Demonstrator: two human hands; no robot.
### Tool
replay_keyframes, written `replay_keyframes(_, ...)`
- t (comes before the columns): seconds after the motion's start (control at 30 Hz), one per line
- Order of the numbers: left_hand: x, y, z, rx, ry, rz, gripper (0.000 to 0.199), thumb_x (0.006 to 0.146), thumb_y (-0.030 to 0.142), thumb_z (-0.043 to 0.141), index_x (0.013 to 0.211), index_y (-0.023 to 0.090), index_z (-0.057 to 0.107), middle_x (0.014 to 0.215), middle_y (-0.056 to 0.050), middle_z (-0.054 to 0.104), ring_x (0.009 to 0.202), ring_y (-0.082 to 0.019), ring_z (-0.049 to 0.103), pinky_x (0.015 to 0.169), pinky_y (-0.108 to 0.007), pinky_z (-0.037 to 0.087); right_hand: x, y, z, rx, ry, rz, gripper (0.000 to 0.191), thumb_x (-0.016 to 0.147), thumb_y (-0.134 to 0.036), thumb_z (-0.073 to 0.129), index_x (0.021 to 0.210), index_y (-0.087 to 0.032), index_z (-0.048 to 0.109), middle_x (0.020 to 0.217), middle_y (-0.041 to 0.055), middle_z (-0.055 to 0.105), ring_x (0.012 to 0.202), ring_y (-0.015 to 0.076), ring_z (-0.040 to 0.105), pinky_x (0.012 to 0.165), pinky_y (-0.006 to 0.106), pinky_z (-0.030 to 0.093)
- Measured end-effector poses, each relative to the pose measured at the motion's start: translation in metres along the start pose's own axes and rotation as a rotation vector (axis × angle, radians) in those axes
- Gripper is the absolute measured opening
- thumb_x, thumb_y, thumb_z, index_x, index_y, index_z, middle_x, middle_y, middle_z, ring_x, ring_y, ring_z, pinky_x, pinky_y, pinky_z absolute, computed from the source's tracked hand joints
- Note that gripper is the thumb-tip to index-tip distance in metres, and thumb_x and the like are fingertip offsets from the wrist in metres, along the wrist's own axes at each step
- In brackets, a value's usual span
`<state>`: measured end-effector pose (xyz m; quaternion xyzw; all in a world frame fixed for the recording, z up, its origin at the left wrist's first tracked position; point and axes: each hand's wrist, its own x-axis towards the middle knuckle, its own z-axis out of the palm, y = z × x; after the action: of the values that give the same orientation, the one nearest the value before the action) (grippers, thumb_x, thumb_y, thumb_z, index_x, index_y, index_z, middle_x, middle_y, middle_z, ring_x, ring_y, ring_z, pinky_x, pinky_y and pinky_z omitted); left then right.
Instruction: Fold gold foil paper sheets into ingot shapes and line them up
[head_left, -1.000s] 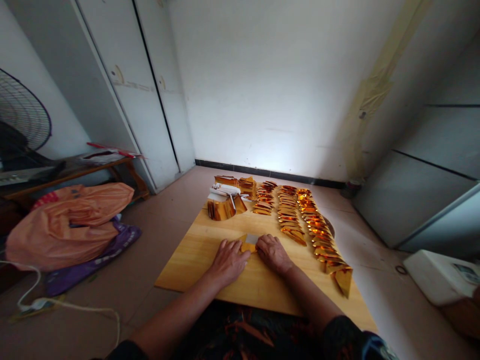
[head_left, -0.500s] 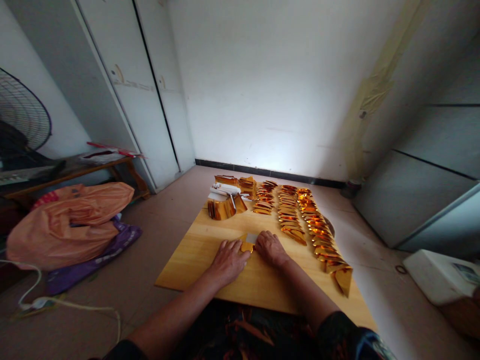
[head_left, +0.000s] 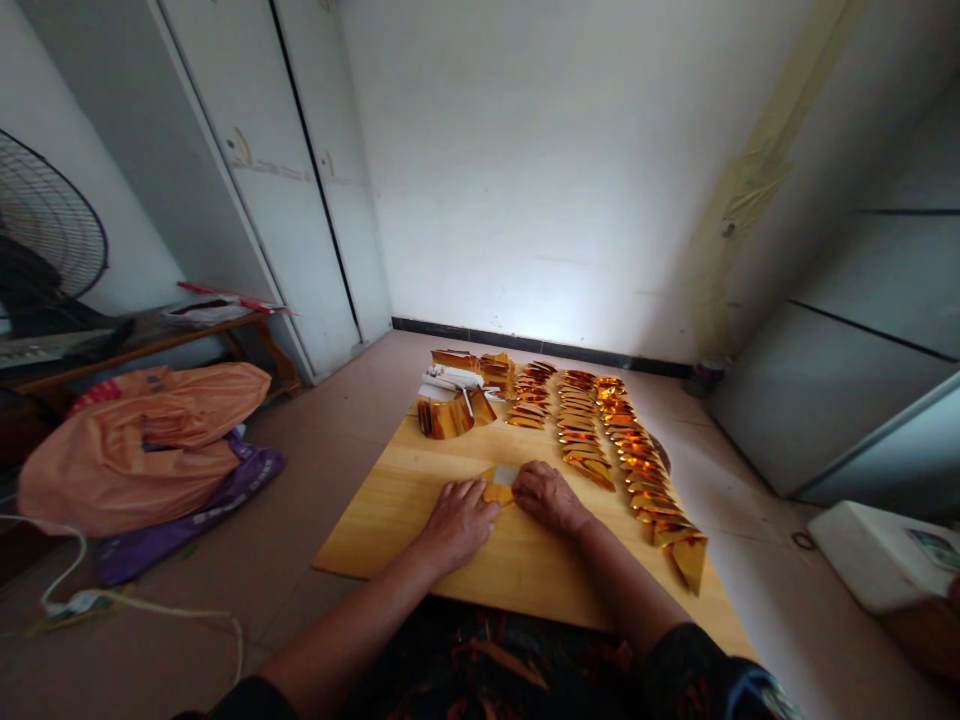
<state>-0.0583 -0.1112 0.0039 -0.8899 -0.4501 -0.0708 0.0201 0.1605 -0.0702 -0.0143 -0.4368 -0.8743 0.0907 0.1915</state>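
1. Fingers of the left hand (head_left: 457, 518) and right hand (head_left: 547, 497) lay flat, pressed on a small gold foil sheet (head_left: 498, 488), probably to crease it.
2. That sheet lay mid-board on the wooden table (head_left: 390, 510).
3. Shiny folded gold pieces (head_left: 637, 470) ran in rows beyond, beside a stack of unfolded foil (head_left: 450, 415).
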Motion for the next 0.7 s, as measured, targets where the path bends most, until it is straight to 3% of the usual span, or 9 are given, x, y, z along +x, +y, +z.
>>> replay_keyframes(0.17, -0.001, -0.003, 0.003, -0.021, 0.016, 0.004, 0.026, 0.088, 0.034, 0.049, 0.11, 0.027, 0.062, 0.131, -0.011, 0.051, 0.122, -0.026, 0.044, 0.098, -0.045, 0.037, -0.002, 0.006, 0.006, 0.049, 0.073, 0.013, 0.016, 0.088, -0.029, 0.054, 0.092, -0.024, 0.069, 0.106, 0.0059, 0.058, 0.094, 0.0165, 0.054, 0.084, 0.03, 0.041)
replay_keyframes(0.37, -0.003, -0.006, 0.007, -0.042, 0.019, 0.009, 0.029, 0.086, 0.033, 0.052, 0.114, 0.029, 0.06, 0.133, -0.01, 0.05, 0.123, -0.027, 0.043, 0.098, -0.045, 0.037, 0.006, 0.005, 0.004, 0.105, 0.031, 0.013, 0.017, 0.088, -0.028, 0.053, 0.086, -0.02, 0.068, 0.095, 0.0064, 0.062, 0.089, 0.0165, 0.055, 0.08, 0.028, 0.042)
replay_keyframes(0.7, -0.003, -0.006, 0.008, -0.07, 0.043, 0.007, 0.029, 0.085, 0.029, 0.053, 0.113, 0.026, 0.06, 0.133, -0.01, 0.05, 0.124, -0.026, 0.042, 0.1, -0.044, 0.036, 0.021, -0.018, -0.006, -0.007, -0.063, 0.283, 0.012, 0.083, -0.018, 0.053, 0.074, -0.017, 0.061, 0.084, 0.0028, 0.059, 0.079, 0.0133, 0.051, 0.069, 0.023, 0.034)
